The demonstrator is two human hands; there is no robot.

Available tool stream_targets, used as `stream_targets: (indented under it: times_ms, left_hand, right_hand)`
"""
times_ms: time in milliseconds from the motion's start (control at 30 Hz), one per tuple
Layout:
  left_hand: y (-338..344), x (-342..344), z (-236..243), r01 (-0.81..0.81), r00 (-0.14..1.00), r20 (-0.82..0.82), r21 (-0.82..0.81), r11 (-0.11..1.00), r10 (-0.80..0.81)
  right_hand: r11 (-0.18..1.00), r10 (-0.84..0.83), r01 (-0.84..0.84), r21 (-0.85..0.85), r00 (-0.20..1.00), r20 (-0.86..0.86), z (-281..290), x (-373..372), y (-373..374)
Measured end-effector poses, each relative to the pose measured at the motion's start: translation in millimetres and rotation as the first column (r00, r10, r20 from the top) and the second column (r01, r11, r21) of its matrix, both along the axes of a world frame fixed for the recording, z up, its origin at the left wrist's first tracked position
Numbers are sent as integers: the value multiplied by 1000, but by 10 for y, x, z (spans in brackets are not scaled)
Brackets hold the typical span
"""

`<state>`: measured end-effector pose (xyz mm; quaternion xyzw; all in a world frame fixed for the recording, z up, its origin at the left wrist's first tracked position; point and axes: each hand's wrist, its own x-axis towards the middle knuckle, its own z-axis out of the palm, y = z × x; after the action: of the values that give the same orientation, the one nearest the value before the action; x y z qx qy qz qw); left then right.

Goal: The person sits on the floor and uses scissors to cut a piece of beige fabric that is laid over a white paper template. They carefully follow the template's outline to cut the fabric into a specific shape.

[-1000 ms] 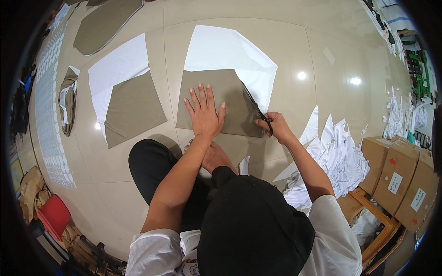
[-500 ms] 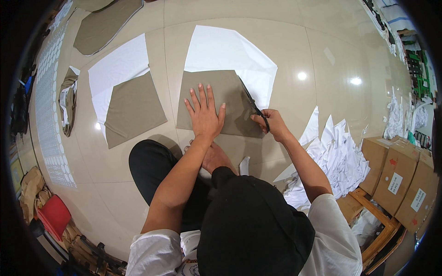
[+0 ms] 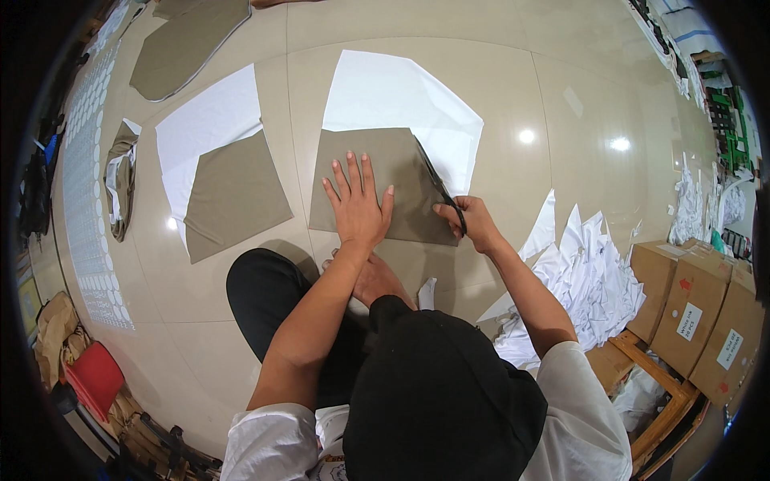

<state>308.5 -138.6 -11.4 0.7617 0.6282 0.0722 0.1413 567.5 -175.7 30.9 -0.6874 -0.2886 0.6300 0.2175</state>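
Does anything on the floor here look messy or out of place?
Mostly the heap of white fabric scraps beside the cardboard boxes: it is jumbled, while the brown fabric under the left hand lies flat. One small white scrap lies apart near the bare foot. Nothing looks spilled.

Posture: both arms [image 3: 309, 329] extended forward
Left hand [image 3: 360, 212]: palm down, fingers [image 3: 354, 172] spread. Right hand [image 3: 475, 224]: curled, thumb [image 3: 443, 212] pointing left.

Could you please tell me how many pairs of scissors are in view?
1 visible: the black scissors in the right hand, along the right edge of the brown cloth under the left hand; the white scraps could hide others.
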Motion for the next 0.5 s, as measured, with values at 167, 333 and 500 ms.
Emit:
stream_targets:
  times_ms: [167, 333, 500]
  left_hand:
    - [-1, -3, -9, 1, 1000, -4, -1, 1000, -1]
    - [-2, 12, -2, 3, 1000, -2, 1, 1000, -3]
    - [-1, -2, 14, -3, 1000, 15, 6, 1000, 3]
  right_hand:
    - [1000, -15, 15, 5, 1000, -23, 5, -50, 92]
    - [999, -29, 30, 17, 999, -35, -32, -61, 114]
    - [999, -35, 35, 4, 999, -31, -23, -98, 132]
